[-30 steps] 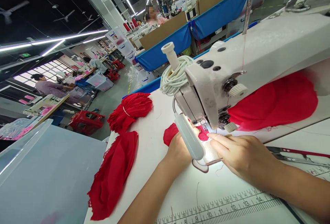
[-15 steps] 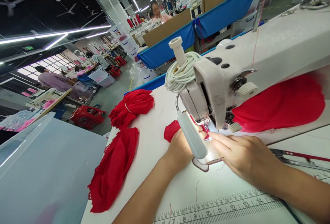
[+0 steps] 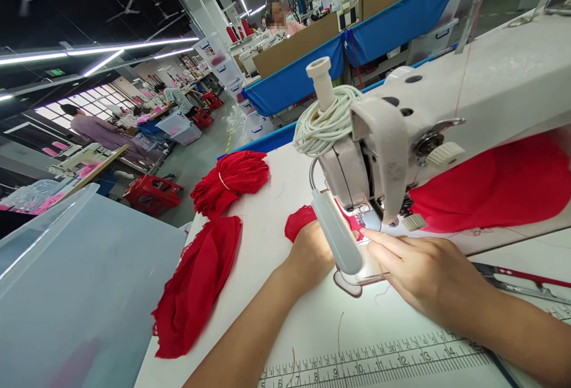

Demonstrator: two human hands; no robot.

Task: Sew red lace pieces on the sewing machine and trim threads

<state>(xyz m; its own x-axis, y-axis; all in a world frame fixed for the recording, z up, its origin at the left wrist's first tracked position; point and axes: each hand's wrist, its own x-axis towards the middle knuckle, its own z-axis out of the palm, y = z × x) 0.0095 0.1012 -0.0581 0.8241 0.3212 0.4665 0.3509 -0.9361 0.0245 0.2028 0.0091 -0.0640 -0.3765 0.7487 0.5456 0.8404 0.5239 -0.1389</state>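
Observation:
Under the needle area of a white sewing machine [image 3: 388, 138] lies a small piece of red fabric [image 3: 298, 222] with a scalloped edge. My left hand [image 3: 312, 255] is closed at that fabric, left of the needle, its fingers mostly hidden behind a grey lamp [image 3: 338, 233]. From the other side, my right hand [image 3: 422, 266] meets the cloth just in front of the presser foot, index finger reaching forward and the other fingers bent beneath. The fingertips of both hands nearly touch in the lamp's light.
Left on the table are a tied red fabric bundle [image 3: 232, 181] and a loose red piece [image 3: 200, 287]. More red cloth [image 3: 495, 185] lies beneath the machine arm. Scissors [image 3: 526, 278] rest at right, a printed ruler [image 3: 379, 361] runs in front, and a plastic bin [image 3: 84, 287] stands left.
The view has shifted slightly, so the machine sits a little further right. My left fingertips show less beside the lamp than before. Both hands stay at the fabric.

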